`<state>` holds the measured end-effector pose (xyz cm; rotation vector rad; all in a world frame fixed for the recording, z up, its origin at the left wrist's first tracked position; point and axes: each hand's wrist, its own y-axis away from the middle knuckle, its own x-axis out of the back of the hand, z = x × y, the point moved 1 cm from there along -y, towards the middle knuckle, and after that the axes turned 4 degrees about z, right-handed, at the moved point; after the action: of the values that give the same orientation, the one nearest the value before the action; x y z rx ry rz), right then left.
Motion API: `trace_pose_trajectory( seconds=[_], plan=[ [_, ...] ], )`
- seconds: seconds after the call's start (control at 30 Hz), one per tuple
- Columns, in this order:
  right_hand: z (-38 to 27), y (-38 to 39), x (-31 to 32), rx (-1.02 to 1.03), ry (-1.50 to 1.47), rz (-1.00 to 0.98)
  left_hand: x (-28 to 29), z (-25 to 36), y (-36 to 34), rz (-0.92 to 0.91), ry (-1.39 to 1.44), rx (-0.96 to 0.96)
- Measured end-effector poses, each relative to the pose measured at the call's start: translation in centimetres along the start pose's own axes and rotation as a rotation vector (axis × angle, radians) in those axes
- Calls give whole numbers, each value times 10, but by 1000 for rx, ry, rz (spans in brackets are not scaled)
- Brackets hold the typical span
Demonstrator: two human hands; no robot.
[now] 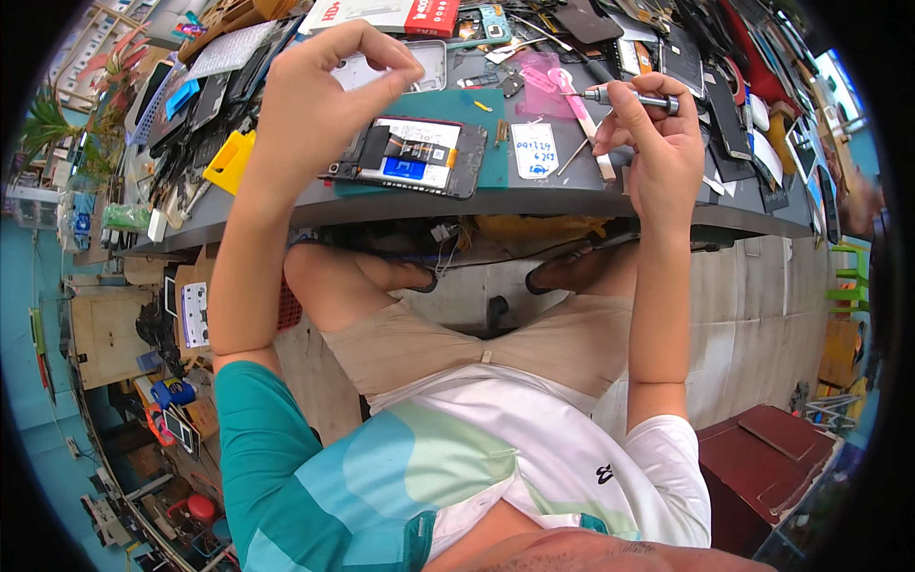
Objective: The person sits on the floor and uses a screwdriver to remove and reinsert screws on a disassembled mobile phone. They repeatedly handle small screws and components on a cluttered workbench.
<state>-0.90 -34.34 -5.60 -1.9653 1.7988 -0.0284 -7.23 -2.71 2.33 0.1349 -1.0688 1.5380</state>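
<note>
My right hand is raised over the table's front edge and grips a slim metal-handled screwdriver, its thin tip pointing left. My left hand hovers over the left part of the work area, thumb and forefinger pinched together. Whatever may be between those fingertips is too small to make out. Below and right of the left hand lies an opened tablet or large phone with a black flex cable and a blue label showing. It rests partly on a teal mat.
A white card with blue handwriting lies right of the mat, beside a pink sheet. Piles of phones and parts crowd both sides. A red-and-white box stands at the back. A yellow plastic piece lies at left.
</note>
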Motion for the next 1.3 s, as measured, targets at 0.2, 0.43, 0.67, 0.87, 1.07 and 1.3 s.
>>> trace_pose_trajectory(
  seconds=[0.2,0.43,0.67,0.87,1.07,1.3],
  plan=[
    [-27,24,-30,90,103,-118,-27,24,56,54,107,54],
    [-37,55,-63,205,284,-241,-52,31,77,187,249,68],
    [-29,58,-65,214,284,-237,-53,29,83,217,242,40],
    [-33,58,-66,198,324,-260,-54,31,82,195,246,85],
    [-39,52,-71,387,460,-308,-51,33,79,187,143,53],
    [-52,42,-82,588,747,-329,-49,42,72,251,2,-17]
  ],
)
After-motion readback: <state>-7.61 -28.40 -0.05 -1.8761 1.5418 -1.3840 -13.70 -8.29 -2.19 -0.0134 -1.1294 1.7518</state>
